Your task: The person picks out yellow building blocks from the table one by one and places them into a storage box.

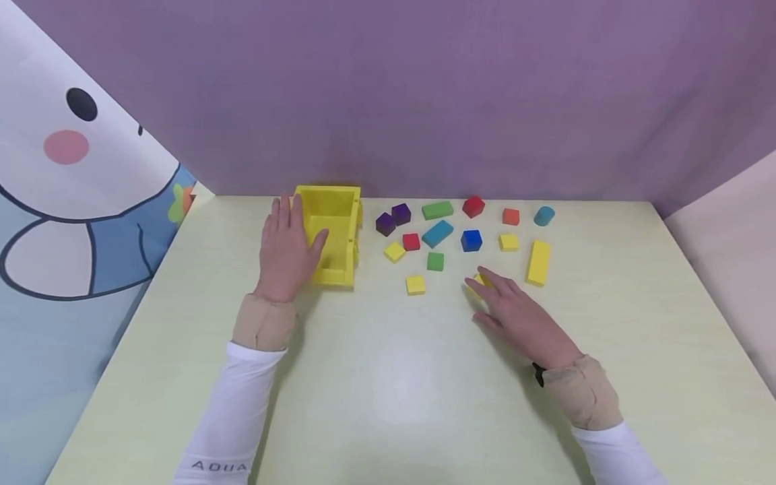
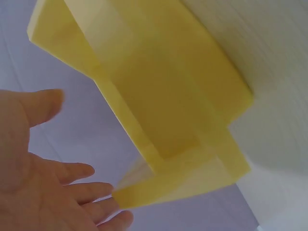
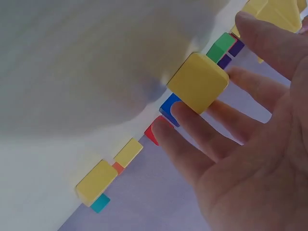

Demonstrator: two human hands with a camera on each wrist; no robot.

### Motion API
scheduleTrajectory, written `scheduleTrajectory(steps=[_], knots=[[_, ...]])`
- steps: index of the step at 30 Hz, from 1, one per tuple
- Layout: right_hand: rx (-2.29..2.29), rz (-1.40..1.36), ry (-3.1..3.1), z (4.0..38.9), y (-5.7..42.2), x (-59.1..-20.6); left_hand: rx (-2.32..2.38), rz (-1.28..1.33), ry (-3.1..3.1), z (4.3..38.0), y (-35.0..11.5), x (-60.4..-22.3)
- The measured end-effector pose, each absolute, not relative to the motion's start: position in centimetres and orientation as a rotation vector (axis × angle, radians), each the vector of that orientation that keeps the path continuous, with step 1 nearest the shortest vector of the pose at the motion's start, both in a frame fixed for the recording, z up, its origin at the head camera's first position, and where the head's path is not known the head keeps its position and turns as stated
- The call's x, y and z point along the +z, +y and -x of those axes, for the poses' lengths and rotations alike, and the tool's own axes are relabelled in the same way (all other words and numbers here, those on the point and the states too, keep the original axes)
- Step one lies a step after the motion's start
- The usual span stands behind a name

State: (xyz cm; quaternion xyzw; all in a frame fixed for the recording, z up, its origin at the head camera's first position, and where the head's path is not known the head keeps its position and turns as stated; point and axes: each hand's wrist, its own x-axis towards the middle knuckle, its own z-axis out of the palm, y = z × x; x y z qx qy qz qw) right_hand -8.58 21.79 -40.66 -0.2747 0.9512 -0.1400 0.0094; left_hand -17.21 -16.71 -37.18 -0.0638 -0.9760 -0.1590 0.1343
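Observation:
My left hand (image 1: 286, 252) lies along the left side of an open yellow plastic bin (image 1: 353, 236), fingers straight and thumb spread over its opening. In the left wrist view, the fingertips are right at a corner of the bin (image 2: 163, 192). My right hand (image 1: 521, 320) hovers low over the table with fingers spread, partly covering a yellow block (image 1: 479, 281). The right wrist view has that yellow block (image 3: 198, 83) right by the fingertips, with the thumb held apart from it. No fingers curl round anything on either side.
Several blocks lie right of the bin: purple cubes (image 1: 385, 224), green (image 1: 438, 210), light blue (image 1: 438, 233), a blue cube (image 1: 471, 240), red (image 1: 473, 206), a blue cylinder (image 1: 544, 215) and a long yellow block (image 1: 537, 263). A purple curtain (image 1: 424, 101) hangs behind the table.

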Motion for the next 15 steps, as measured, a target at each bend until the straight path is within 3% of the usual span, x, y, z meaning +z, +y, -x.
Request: scheduleTrajectory(steps=[15], knots=[[-0.409, 0.859, 3.009, 8.5, 21.4, -40.3, -0.614, 0.143, -2.754, 17.9, -18.5, -38.6]])
